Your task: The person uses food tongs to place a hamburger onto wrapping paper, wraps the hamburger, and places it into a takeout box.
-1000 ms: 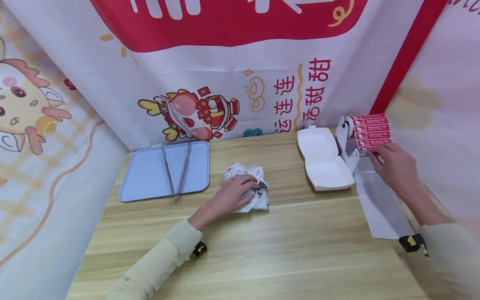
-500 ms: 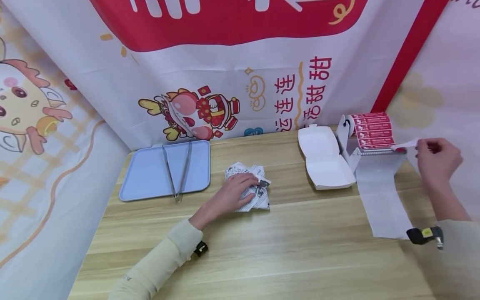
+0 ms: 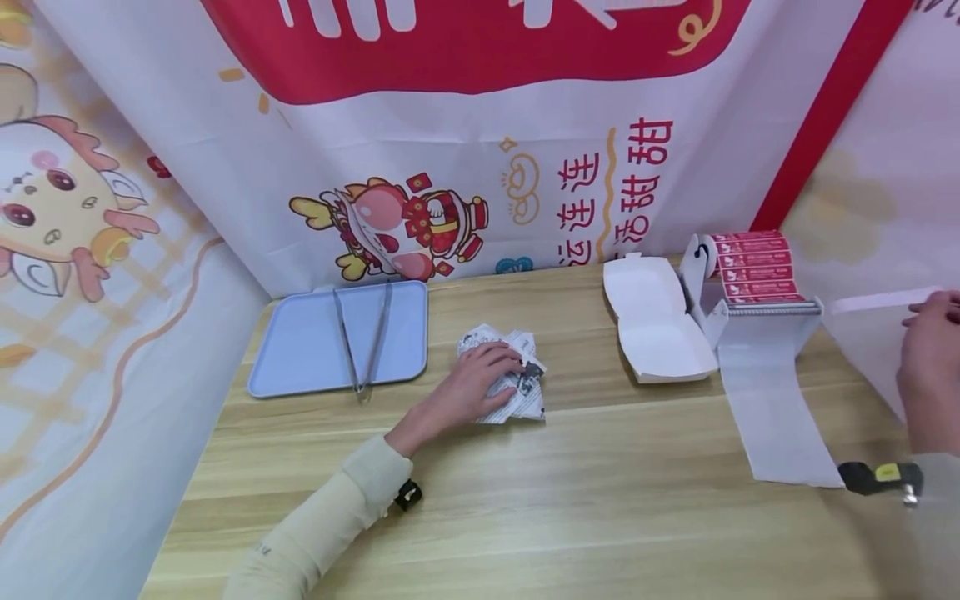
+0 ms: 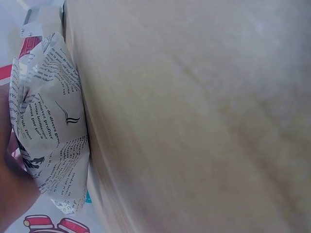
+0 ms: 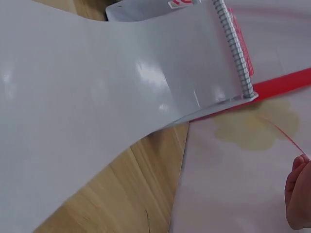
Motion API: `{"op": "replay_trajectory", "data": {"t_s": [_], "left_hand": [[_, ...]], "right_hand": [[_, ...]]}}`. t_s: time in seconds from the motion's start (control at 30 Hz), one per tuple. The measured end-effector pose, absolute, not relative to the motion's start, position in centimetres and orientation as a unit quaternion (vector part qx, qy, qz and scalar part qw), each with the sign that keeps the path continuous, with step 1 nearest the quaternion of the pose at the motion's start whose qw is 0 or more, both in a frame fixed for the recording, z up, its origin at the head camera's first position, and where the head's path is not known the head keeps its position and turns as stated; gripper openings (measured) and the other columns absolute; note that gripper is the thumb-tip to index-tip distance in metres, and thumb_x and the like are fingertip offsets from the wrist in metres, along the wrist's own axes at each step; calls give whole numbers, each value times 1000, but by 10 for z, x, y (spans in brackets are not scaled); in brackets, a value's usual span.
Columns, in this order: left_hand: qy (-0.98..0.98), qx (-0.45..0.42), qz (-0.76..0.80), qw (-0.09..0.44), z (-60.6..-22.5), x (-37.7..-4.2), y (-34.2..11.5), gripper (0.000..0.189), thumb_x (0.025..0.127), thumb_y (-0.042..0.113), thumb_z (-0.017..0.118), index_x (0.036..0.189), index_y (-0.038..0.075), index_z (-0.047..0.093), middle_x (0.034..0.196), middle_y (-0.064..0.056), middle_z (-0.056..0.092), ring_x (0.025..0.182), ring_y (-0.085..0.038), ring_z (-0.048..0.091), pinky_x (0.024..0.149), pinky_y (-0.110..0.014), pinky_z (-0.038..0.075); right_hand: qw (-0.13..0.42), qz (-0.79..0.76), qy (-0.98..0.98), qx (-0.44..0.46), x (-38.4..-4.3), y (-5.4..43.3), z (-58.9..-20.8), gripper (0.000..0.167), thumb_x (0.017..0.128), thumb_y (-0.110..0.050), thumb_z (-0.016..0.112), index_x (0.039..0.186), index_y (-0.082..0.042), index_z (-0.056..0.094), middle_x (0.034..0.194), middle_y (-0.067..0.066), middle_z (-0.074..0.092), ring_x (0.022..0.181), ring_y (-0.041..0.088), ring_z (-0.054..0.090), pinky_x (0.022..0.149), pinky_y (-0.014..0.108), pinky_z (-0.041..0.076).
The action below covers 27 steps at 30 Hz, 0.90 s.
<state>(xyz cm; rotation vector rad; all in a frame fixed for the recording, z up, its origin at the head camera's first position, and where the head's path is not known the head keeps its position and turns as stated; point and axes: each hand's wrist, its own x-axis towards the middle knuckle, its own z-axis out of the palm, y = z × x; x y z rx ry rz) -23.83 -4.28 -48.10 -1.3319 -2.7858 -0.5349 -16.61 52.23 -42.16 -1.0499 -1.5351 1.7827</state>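
In the head view my left hand (image 3: 476, 383) holds a small package wrapped in printed paper (image 3: 528, 396) on the table, thumb on the near side and fingers over the top. The left wrist view shows the folded wrapping (image 4: 53, 121) beside part of that hand. At the right edge my right hand (image 3: 933, 367) pinches a peeled label (image 3: 881, 300), its pale side showing. From the right wrist view the label (image 5: 286, 135) looks like a thin red line running from the fingertips (image 5: 297, 162). Left of that hand stands a label dispenser (image 3: 776, 308) with a red roll and hanging backing strip (image 3: 772, 417).
A white takeaway box (image 3: 660, 333) lies unfolded beside the dispenser. On the left, metal tongs (image 3: 363, 350) rest across a blue tray (image 3: 292, 346). Printed fabric (image 3: 450, 125) hangs behind the wooden table (image 3: 585, 517).
My right hand has drawn a label off the dispenser and moved right with it. The left hand stays on the wrapped package. The head view has shifted slightly.
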Motion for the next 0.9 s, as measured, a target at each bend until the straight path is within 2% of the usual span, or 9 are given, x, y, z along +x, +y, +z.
{"op": "replay_trajectory", "data": {"t_s": [0.1, 0.23, 0.37, 0.47, 0.53, 0.63, 0.77, 0.83, 0.9], "left_hand": [[-892, -422, -161, 1, -482, -238, -44, 35, 98, 35, 62, 130, 21, 63, 144, 2, 54, 142, -22, 39, 119, -52, 29], [-897, -416, -150, 5, -482, -240, -44, 36, 99, 37, 61, 132, 24, 62, 146, 4, 52, 141, -20, 39, 119, -50, 29], [-897, -421, -136, 3, -481, -239, -44, 38, 100, 38, 58, 136, 26, 60, 147, 2, 52, 141, -21, 40, 117, -51, 31], [-895, -426, -128, -4, -480, -237, -43, 39, 101, 39, 55, 139, 27, 58, 148, 0, 51, 142, -23, 40, 117, -52, 32], [-894, -428, -129, -9, -479, -236, -43, 39, 102, 39, 54, 139, 27, 58, 149, -1, 51, 142, -24, 39, 117, -52, 31], [-896, -424, -127, -13, -477, -235, -43, 39, 102, 39, 54, 140, 28, 58, 149, 0, 50, 143, -24, 38, 117, -53, 30], [-901, -418, -114, -14, -477, -236, -44, 40, 102, 40, 53, 140, 30, 57, 150, 2, 49, 143, -22, 37, 117, -52, 30], [-901, -418, -110, -13, -478, -236, -44, 40, 102, 41, 52, 140, 30, 57, 150, 2, 49, 143, -22, 38, 116, -52, 31], [-901, -420, -108, -12, -480, -236, -44, 39, 103, 41, 52, 140, 30, 57, 150, 2, 49, 143, -22, 38, 116, -52, 32]], "right_hand": [[328, 661, -580, -345, -160, 496, -415, 5, 103, -27, 52, 99, -29, 54, 80, -15, 60, 58, -4, 54, 49, 8, 36], [421, 559, -670, -248, -163, 441, -402, 11, 99, -18, 58, 93, -25, 64, 75, -17, 62, 57, -7, 56, 49, 5, 41], [446, 469, -741, -177, -170, 391, -391, 14, 98, -19, 60, 95, -15, 73, 75, -25, 59, 57, -10, 53, 53, 3, 43], [424, 469, -765, -121, -176, 360, -391, 23, 98, -19, 61, 103, 0, 73, 77, -28, 60, 56, -8, 53, 54, 4, 45], [408, 477, -775, -74, -180, 342, -395, 24, 98, -15, 61, 104, 5, 72, 76, -28, 62, 57, -8, 56, 54, 5, 46], [377, 492, -785, -18, -188, 313, -403, 20, 97, -10, 62, 102, 7, 71, 75, -24, 65, 58, -7, 58, 51, 7, 46], [323, 527, -785, 37, -200, 276, -417, 15, 96, -2, 61, 98, 9, 71, 71, 4, 71, 58, -7, 61, 51, 9, 49], [295, 543, -785, 52, -204, 259, -425, 15, 96, 0, 60, 97, 11, 70, 74, 19, 71, 60, -6, 63, 54, 11, 52], [270, 554, -784, 68, -205, 243, -429, 16, 97, 1, 58, 97, 12, 69, 79, 29, 70, 63, -2, 65, 58, 12, 54]]}}
